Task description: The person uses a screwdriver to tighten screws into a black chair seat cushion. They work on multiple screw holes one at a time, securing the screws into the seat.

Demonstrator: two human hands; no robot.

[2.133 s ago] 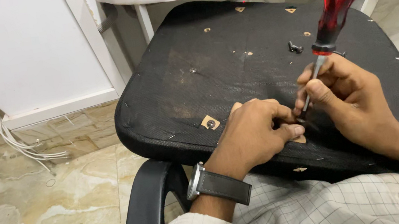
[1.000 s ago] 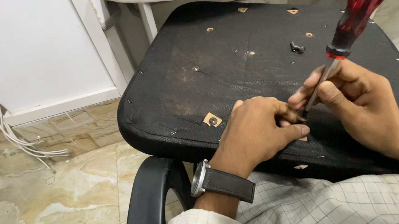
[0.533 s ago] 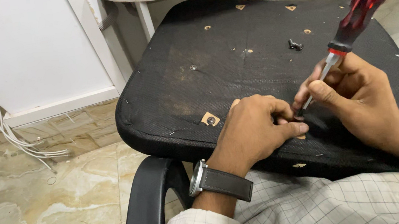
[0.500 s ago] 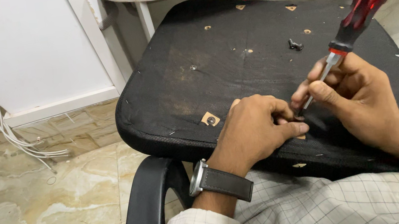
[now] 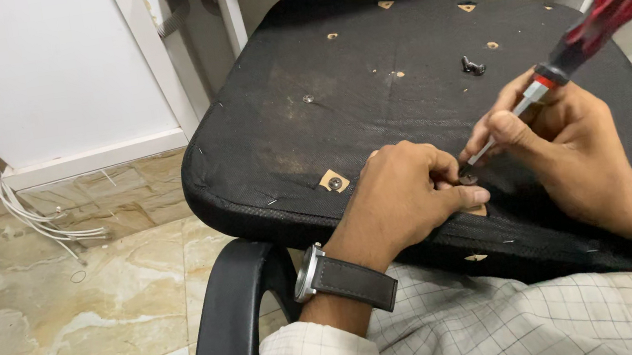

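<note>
The right hand (image 5: 577, 157) has its fingers clamped low on the shaft of a stiff, light, red-handled screwdriver (image 5: 605, 5), its tip at a small, slippery-looking screw (image 5: 467, 178) pinched by the left hand (image 5: 409, 197) on the upturned black chair seat (image 5: 339, 108).

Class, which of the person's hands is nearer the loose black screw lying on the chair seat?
Right. The right hand sits just below the loose screw; the left hand is further down and left.
</note>
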